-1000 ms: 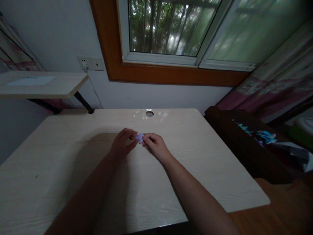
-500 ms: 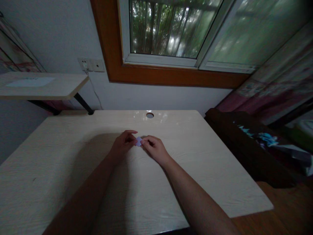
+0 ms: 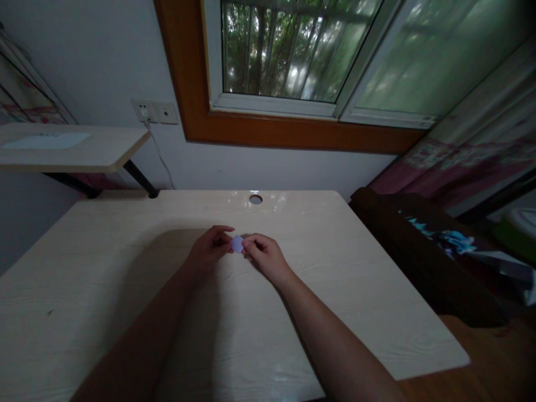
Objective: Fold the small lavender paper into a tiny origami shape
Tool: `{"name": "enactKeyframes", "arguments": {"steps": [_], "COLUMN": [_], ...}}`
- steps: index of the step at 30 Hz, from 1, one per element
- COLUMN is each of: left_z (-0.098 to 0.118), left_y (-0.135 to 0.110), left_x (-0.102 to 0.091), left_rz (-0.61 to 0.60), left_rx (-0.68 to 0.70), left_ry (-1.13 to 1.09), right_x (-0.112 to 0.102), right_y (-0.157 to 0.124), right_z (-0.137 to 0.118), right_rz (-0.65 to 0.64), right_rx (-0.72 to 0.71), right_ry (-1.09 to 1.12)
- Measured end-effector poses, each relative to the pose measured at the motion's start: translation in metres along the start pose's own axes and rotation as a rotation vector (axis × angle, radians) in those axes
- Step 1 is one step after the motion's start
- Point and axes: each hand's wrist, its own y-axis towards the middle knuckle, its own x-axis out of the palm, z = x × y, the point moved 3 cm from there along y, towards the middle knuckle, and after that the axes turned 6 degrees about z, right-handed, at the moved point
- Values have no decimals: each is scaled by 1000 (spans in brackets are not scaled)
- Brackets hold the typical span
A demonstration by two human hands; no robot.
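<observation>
A small pale purple piece of folded paper [image 3: 237, 244] is pinched between both my hands over the middle of a light wooden table [image 3: 355, 290]. My left hand [image 3: 209, 251] grips its left side with curled fingers. My right hand [image 3: 264, 258] pinches its right side, fingers closed. Both hands rest low, at or just above the tabletop.
The table has a round cable hole [image 3: 255, 199] near its far edge, under a window. A side shelf [image 3: 71, 148] juts out at the left with a wall socket [image 3: 154, 111] above. A dark bed frame [image 3: 419, 251] with cloth stands close on the right.
The hands have stayed together on the paper, with its visible face turning slightly between the fingertips. The view has tilted a little, so everything sits lower in the picture.
</observation>
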Motion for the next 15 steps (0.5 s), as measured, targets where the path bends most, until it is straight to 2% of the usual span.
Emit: {"name": "enactKeyframes", "arguments": {"steps": [7,15], "left_z": [-5,-4], "left_y": [0,0], "left_x": [-2,-4], "left_rz": [-24,-10], "left_rx": [-19,-27], "left_ry": [91,47], "right_x": [2,1], "right_y": [1,2], "right_z": [1,-3], "right_rz": [-55,-39], "right_rx": [24,22], "right_ry": [26,60]}}
